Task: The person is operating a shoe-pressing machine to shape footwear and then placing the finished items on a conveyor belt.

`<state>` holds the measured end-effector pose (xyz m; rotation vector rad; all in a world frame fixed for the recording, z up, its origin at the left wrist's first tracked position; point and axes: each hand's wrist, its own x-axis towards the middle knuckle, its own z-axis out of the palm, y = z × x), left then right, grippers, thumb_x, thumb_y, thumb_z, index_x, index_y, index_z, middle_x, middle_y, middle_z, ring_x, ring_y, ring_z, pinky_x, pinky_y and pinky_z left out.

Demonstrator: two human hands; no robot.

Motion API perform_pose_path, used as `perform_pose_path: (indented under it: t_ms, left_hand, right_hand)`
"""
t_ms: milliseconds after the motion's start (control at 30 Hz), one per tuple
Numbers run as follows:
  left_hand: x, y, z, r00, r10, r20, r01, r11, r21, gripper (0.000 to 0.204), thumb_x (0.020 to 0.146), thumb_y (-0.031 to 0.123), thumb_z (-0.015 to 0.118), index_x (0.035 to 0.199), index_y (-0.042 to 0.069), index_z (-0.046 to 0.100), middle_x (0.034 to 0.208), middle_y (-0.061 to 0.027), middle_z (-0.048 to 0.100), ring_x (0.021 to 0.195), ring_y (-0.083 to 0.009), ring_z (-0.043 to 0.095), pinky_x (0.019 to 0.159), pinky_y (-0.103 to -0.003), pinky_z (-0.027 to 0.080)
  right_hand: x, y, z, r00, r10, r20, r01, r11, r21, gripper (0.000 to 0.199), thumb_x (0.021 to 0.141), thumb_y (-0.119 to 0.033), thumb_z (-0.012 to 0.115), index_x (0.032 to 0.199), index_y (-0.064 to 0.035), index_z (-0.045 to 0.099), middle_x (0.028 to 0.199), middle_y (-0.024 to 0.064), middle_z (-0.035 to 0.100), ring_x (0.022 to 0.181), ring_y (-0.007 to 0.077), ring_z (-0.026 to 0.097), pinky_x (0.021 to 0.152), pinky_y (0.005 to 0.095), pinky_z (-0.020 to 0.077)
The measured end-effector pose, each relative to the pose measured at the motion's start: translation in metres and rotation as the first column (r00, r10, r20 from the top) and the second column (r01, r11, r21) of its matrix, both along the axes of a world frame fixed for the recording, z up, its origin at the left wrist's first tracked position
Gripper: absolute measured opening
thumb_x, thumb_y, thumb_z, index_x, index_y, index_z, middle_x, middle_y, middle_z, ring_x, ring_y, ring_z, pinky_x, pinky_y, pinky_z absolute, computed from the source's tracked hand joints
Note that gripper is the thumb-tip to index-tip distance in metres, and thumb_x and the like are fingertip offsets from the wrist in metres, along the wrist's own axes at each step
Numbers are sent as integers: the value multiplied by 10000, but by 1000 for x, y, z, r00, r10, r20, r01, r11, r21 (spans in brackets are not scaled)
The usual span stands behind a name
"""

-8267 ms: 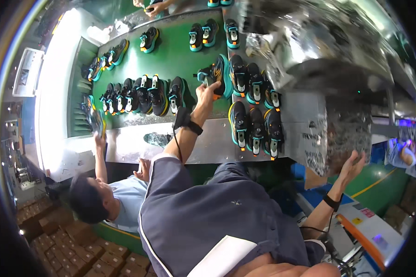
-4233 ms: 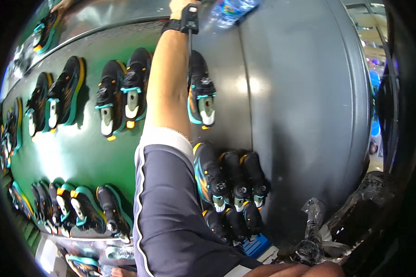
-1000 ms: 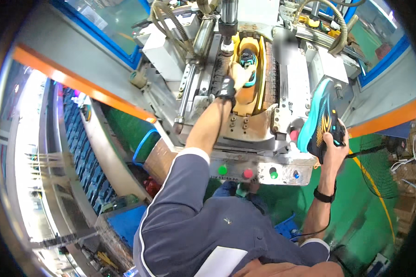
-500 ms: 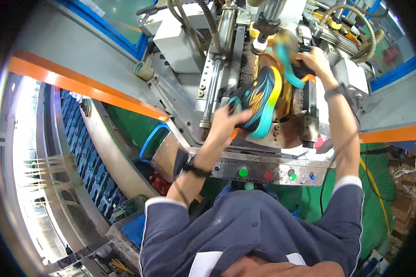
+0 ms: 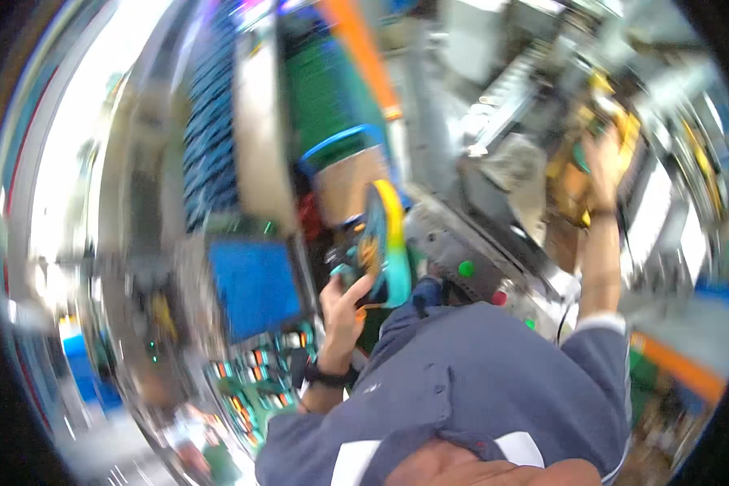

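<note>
Two hands: both busy
Left hand [image 5: 344, 300]: fingers closed round a teal-and-yellow shoe [image 5: 381, 243], held upright before the chest
Right hand [image 5: 603, 158]: raised onto the yellow mould [image 5: 579, 174] in the machine [image 5: 494, 178]; grip blurred, cannot tell

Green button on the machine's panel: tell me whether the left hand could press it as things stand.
Probably not right away. The left hand is wrapped around a shoe, so its fingers are occupied. The green button sits just to its right with nothing between them, but the picture is blurred.
</note>
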<state>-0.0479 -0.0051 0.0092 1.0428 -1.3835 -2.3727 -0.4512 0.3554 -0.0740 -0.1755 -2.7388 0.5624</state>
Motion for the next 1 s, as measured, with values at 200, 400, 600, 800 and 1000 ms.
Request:
perform_pose_path:
  t_ms: [200, 400, 600, 800, 1000]
  left_hand:
    - [71, 44, -67, 997, 61, 42, -63, 997, 39, 279, 803, 86, 718, 1039, -50, 659, 1035, -108, 661, 902, -152, 630, 816, -288, 499]
    - [135, 56, -84, 959, 250, 131, -250, 968, -14, 429, 732, 70, 794, 1099, -84, 633, 950, -98, 682, 826, -171, 641, 731, -301, 525]
    - [230, 26, -71, 741, 630, 233, -656, 754, 44, 358, 747, 64, 765, 1050, -78, 637, 918, -133, 687, 816, -199, 666, 686, -318, 538]
    - [350, -53, -92, 285, 955, 86, -958, 285, 9, 308, 755, 127, 761, 1007, -18, 659, 895, -108, 694, 701, -192, 673, 556, -289, 530]
    - [517, -195, -144, -28, 989, -145, -985, -52, -163, 273, 751, 17, 733, 970, -89, 609, 895, -182, 667, 710, -283, 686, 526, -390, 579]
  right_hand:
    - [235, -136, -24, 708, 674, -208, -705, 668, -236, 143, 880, -57, 593, 1004, -17, 651, 988, 143, 660, 905, 322, 624, 814, 389, 492]
    - [249, -154, -160, 526, 850, -12, -847, 523, -96, 140, 866, -67, 558, 976, -29, 635, 968, 167, 616, 954, 357, 568, 841, 427, 456]
    - [244, -156, -183, 504, 863, 33, -863, 504, -9, 189, 868, -72, 548, 1039, -34, 621, 1008, 187, 601, 993, 369, 550, 886, 436, 433]
    - [264, -162, -157, 525, 842, 123, -849, 529, -2, 223, 885, -108, 530, 1076, -28, 613, 1039, 187, 584, 1013, 375, 533, 893, 452, 418]
    - [258, -192, -144, 627, 731, 270, -779, 594, 199, 238, 926, -148, 515, 1089, -3, 609, 1049, 185, 614, 959, 378, 586, 855, 430, 468]
